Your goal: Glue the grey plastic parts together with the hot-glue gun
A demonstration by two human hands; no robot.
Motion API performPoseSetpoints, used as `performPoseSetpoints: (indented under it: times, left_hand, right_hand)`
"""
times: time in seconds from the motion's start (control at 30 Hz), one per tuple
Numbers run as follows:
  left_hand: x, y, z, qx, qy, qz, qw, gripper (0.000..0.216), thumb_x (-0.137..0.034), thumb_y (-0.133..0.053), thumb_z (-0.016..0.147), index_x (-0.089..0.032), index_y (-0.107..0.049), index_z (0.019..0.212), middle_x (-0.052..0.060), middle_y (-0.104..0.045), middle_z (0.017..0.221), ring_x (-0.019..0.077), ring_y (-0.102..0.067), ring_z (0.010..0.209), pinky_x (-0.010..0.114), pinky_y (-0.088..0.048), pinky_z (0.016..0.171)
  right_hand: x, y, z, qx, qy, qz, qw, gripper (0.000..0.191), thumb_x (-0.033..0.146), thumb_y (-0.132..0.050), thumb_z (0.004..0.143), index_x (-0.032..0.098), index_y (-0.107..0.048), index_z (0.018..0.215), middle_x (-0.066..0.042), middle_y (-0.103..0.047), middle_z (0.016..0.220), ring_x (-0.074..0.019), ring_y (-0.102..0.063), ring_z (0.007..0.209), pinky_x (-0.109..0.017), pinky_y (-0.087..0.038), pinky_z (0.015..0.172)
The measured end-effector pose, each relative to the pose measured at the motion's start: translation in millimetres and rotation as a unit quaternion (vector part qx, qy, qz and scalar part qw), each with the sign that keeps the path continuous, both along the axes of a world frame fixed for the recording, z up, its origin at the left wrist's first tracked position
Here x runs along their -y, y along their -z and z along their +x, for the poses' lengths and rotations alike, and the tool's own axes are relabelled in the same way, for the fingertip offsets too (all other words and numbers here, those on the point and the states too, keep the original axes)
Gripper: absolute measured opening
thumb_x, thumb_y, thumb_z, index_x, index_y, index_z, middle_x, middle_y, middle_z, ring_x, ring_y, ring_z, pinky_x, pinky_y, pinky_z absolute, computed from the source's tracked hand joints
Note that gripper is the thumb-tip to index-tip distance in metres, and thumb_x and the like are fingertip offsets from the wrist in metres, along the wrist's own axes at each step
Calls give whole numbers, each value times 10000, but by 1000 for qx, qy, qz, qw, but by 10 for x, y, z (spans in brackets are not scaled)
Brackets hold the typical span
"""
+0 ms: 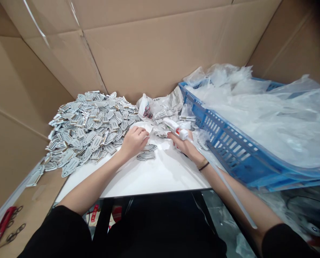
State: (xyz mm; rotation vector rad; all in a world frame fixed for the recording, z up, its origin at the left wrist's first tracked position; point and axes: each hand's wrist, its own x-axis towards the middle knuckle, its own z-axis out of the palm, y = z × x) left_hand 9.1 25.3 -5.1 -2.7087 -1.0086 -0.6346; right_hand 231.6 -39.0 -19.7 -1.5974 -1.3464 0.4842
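Note:
My right hand (183,143) is wrapped round a white hot glue gun (172,126) with an orange-red part. A long translucent glue stick (230,190) trails from its back along my forearm. My left hand (135,141) is closed, fingers curled down beside a white round piece (143,125); what its fingertips grip, if anything, is hidden. Just right of it, flat grey slotted pieces (146,155) with pointed ends lie on the white table (160,175). A big heap of similar grey pieces (90,125) stands left of my left hand.
On the right, a blue plastic crate (230,143) holds many clear plastic bags (278,118). Crumpled printed packaging (165,104) lies at the back. Cardboard walls (160,50) surround the table. Red-handled scissors (4,224) and dark rings (16,233) lie at the lower left.

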Motion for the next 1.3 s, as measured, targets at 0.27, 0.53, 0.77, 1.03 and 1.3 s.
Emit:
performPoseSetpoints:
  times: [0.27, 0.53, 0.77, 1.03, 1.3]
  left_hand:
    - [-187, 135, -75, -2, -25, -100, 995, 311, -395, -427, 966, -204, -667, 1016, 58, -688, 1143, 249, -570, 1099, 407, -361, 981]
    - [-311, 119, -154, 98, -26, -108, 989, 302, -278, -403, 946, -159, -679, 972, 84, -705, 1018, 204, -614, 959, 318, -433, 893]
    - [-264, 124, -107, 37, -29, -148, 988, 351, -340, -383, 964, -175, -689, 918, 76, -710, 1007, 225, -588, 1030, 363, -373, 963]
    - [-314, 102, -177, 179, -23, -114, 977, 218, -259, -467, 910, -170, -666, 906, 67, -700, 958, 185, -614, 913, 293, -444, 872]
    - [-156, -81, -117, 240, 5, -150, 959, 276, -213, -467, 882, -169, -684, 1047, 57, -655, 919, 139, -563, 763, 247, -449, 703]
  right_hand:
    - [-23, 0, 12, 4, -4, 6, 1000, 398, 451, -597, 762, 195, -479, 481, -19, -504, 441, -152, -508, 523, -260, -356, 507]
    - [8, -11, -1, 0, 3, -7, 1000, 394, 472, -596, 766, 192, -498, 506, -10, -495, 436, -146, -484, 510, -263, -344, 502]
    - [-7, 22, 15, -4, 0, 2, 1000, 386, 488, -602, 764, 187, -520, 536, -14, -523, 463, -143, -479, 507, -265, -344, 498]
    - [6, 15, 4, -11, -2, -6, 1000, 395, 478, -595, 770, 188, -509, 517, -16, -518, 453, -136, -484, 490, -260, -347, 496]
    - [31, -35, -11, -16, -2, -16, 1000, 386, 461, -599, 769, 192, -497, 512, -14, -509, 431, -144, -503, 491, -260, -364, 503]
